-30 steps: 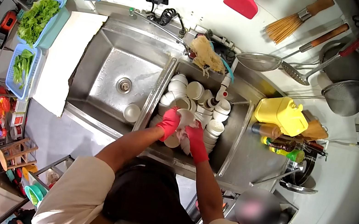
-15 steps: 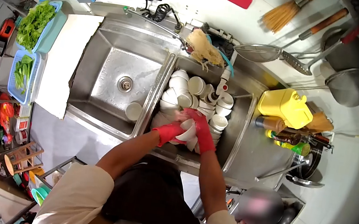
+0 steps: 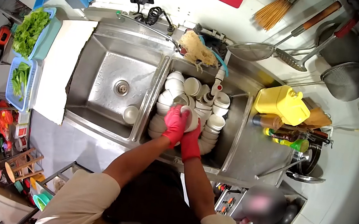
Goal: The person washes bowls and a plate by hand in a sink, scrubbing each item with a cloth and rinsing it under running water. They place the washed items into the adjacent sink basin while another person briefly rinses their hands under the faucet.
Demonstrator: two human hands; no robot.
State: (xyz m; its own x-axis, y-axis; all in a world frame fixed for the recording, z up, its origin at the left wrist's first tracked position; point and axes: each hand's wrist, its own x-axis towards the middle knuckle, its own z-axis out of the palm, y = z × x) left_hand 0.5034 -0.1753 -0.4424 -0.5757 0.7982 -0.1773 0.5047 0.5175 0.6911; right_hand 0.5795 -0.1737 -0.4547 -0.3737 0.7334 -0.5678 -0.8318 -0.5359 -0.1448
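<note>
Both my hands wear red gloves over the right sink basin (image 3: 229, 145), in front of the faucet. My left hand (image 3: 176, 123) is closed on the left side of a white bowl (image 3: 191, 118). Against the bowl's lower right side is my right hand (image 3: 191, 144), its fingers partly hidden behind the bowl. Stacks of white bowls (image 3: 216, 122) fill the basin around and below my hands. A single white bowl (image 3: 131, 114) sits in the left basin (image 3: 116, 68), right of the drain.
A white board (image 3: 58, 70) lies left of the sink, beside baskets of green leaves (image 3: 31, 32). The faucet (image 3: 215, 87) reaches over the bowls. A yellow jug (image 3: 283, 103) and bottles stand on the right. Strainers (image 3: 251, 51) hang at the back.
My left hand has moved up onto the bowl's left side, while my right hand has dropped lower. The held bowl has turned and shifted slightly up. The whole view has shifted a little.
</note>
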